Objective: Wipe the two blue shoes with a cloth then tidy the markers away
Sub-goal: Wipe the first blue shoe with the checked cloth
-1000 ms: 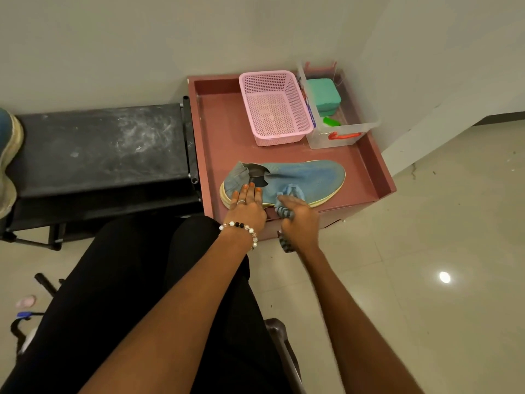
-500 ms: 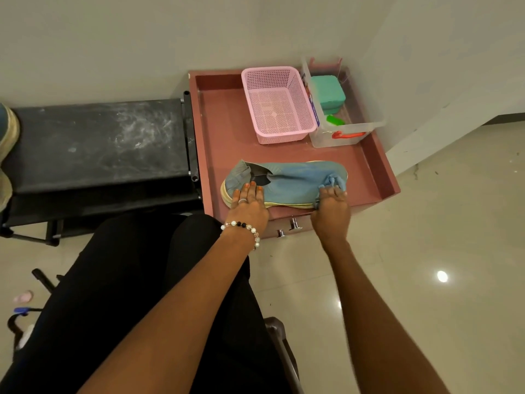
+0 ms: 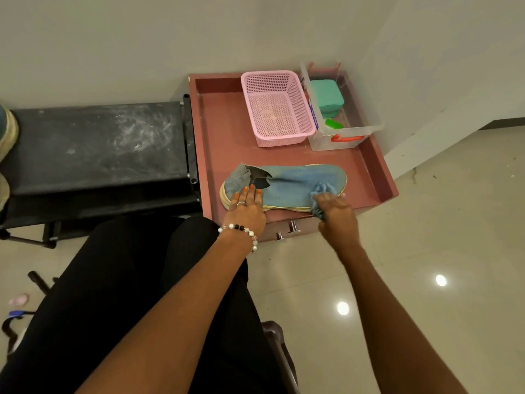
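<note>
Nearest, I log the left hand (image 3: 246,208), fingers (image 3: 251,193) flat, pressing the heel end of the blue shoe (image 3: 287,184). Right hand (image 3: 335,213): fingers curled on a blue cloth (image 3: 319,194) bunched against the shoe's toe. Shoe lies sideways on the red surface (image 3: 224,132). Beyond the fingers: pink basket (image 3: 277,109), then a clear bin (image 3: 348,132) just right of it.

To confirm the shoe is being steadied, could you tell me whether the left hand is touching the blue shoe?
Touching. The head view shows the left hand laid flat on the heel end of the blue shoe, fingers overlapping its upper beside the opening.
</note>
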The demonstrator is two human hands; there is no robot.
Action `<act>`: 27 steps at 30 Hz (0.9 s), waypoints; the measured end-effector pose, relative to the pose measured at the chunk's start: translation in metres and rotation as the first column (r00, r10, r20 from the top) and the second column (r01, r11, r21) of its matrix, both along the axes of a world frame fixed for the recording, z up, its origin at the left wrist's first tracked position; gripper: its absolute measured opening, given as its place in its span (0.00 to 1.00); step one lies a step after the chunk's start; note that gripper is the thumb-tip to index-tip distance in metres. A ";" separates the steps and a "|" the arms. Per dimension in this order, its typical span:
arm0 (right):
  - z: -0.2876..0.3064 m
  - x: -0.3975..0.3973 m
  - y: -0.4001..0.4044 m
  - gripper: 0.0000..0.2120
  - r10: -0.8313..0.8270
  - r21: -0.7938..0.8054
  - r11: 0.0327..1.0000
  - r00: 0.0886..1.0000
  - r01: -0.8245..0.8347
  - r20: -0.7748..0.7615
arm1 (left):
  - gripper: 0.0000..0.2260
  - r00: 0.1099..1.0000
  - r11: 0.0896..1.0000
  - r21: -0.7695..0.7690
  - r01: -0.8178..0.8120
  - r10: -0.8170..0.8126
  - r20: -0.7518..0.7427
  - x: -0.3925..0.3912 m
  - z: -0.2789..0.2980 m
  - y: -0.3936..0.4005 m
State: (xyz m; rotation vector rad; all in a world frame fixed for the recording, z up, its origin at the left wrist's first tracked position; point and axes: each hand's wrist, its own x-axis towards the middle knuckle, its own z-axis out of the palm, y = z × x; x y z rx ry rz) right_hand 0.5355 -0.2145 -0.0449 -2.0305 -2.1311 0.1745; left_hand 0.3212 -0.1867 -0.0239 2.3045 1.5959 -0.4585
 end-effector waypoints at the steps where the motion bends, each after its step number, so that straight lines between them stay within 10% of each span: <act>1: 0.001 0.010 0.004 0.31 -0.019 -0.012 1.000 0.998 0.019 0.055 | 0.23 1.000 1.000 0.002 0.000 0.000 -0.004 0.000 0.000 0.001; 10: -0.007 -0.059 0.011 0.18 -0.373 0.044 0.924 0.921 0.380 -0.114 | 0.23 1.000 1.000 0.000 0.018 -0.018 -0.022 0.001 0.006 0.000; 16: 0.008 -0.105 -0.012 0.22 -0.221 0.093 0.959 0.908 0.269 -0.355 | 0.23 1.000 0.999 -0.035 -0.007 0.008 0.002 0.001 0.007 0.001; 21: -0.002 -0.025 -0.004 0.26 -0.022 -0.010 1.000 1.000 0.022 -0.007 | 0.24 1.000 0.999 -0.023 0.023 -0.023 0.000 -0.003 0.006 -0.001; 27: 0.007 0.016 0.021 0.25 -0.113 -0.090 0.986 0.966 0.137 0.231 | 0.24 1.000 1.000 -0.020 0.020 -0.020 0.004 -0.002 0.007 0.001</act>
